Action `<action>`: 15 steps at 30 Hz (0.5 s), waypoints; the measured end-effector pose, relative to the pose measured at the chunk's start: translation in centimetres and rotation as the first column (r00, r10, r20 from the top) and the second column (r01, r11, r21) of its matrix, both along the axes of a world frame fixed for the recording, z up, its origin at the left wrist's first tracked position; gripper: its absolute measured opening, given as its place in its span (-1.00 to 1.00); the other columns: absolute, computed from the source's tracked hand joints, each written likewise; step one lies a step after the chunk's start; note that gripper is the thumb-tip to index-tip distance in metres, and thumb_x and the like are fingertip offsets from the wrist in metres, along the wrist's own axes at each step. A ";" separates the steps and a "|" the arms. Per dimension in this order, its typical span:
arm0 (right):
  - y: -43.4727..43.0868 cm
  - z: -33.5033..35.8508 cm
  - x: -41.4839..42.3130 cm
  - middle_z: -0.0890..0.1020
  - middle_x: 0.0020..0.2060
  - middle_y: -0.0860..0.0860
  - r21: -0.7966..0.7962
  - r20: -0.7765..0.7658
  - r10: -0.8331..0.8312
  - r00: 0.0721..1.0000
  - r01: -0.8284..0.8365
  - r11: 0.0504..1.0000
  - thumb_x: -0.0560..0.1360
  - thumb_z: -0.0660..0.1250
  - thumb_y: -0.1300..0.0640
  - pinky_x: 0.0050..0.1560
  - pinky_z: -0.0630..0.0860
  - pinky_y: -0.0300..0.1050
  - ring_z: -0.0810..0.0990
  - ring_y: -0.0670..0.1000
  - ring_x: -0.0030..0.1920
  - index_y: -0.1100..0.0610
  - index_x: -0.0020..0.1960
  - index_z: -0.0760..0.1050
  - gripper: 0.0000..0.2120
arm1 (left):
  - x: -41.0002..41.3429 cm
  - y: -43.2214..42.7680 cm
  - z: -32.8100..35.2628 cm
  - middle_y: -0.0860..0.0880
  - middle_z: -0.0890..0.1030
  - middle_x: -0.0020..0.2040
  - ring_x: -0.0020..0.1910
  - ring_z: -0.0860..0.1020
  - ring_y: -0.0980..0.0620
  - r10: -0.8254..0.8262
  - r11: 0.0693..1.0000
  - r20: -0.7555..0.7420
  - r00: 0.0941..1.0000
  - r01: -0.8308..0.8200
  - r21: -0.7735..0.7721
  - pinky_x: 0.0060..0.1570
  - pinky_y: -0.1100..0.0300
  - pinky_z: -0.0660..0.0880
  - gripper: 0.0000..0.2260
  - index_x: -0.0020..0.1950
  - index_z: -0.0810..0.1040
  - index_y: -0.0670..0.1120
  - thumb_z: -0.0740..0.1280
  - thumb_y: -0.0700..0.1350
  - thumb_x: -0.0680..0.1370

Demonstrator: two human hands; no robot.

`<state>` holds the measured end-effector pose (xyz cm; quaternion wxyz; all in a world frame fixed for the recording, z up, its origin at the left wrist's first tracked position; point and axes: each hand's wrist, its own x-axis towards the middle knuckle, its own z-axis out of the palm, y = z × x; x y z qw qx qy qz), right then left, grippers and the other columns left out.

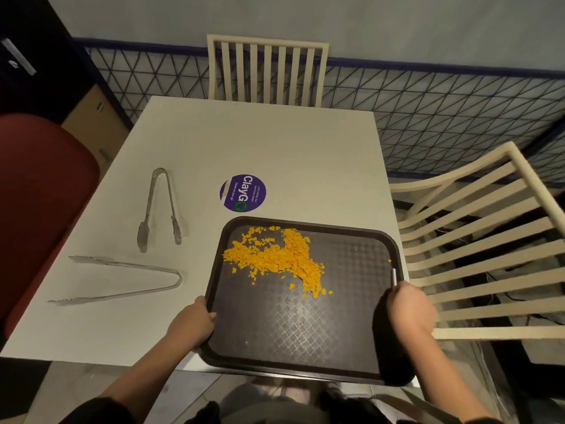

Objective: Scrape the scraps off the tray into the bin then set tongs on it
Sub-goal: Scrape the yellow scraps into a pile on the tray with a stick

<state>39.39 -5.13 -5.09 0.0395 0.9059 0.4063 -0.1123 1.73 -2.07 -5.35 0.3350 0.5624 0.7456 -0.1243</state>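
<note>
Left hand [195,320] gripping overhanging tray [290,328], right hand [411,310] clutching white stick [394,276]

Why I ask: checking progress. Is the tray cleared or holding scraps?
Not cleared: orange scraps lie heaped on the far half of the tray.

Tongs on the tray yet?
No: both tongs, the far pair and the near pair, lie on the table left of the tray.

Right hand [411,310] blurred — its thin grey tool [394,276] unidentifiable.
</note>
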 end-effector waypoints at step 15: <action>3.3 -0.1 0.8 0.63 -0.18 0.14 0.187 -0.029 0.069 0.997 -0.062 0.980 0.54 0.20 0.18 -0.22 0.51 -0.03 0.61 0.20 -0.18 0.20 -0.08 0.54 -0.84 | 0.3 0.0 0.4 -0.20 0.57 0.16 0.07 0.59 -0.16 -0.012 1.000 -0.014 1.000 0.012 -0.006 -0.07 0.08 0.52 -0.73 0.27 0.34 -0.16 0.17 -0.07 0.61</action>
